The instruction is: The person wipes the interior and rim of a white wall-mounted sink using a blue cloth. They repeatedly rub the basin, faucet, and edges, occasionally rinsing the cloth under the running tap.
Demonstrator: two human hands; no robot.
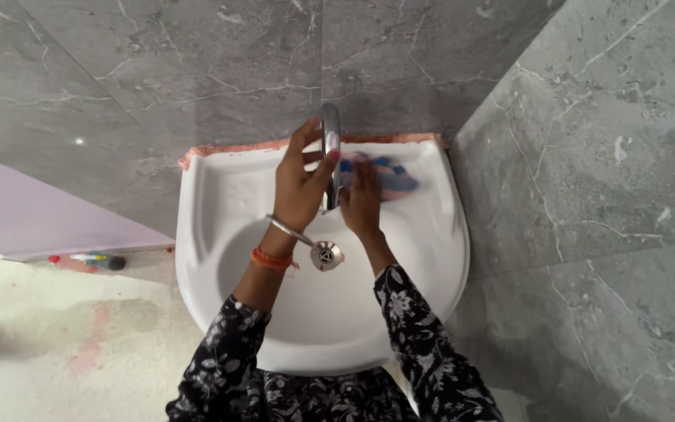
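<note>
**Both hands at the tap of a white basin**

The left hand wraps its fingers around the chrome tap, gripping the spout from the left side. The right hand sits just right of the tap, pressing on a blue and pink cloth that lies on the back ledge of the white basin. The cloth spreads rightward beyond the fingers. The drain lies below, between the wrists. A small bottle lies on the floor at left.
</note>
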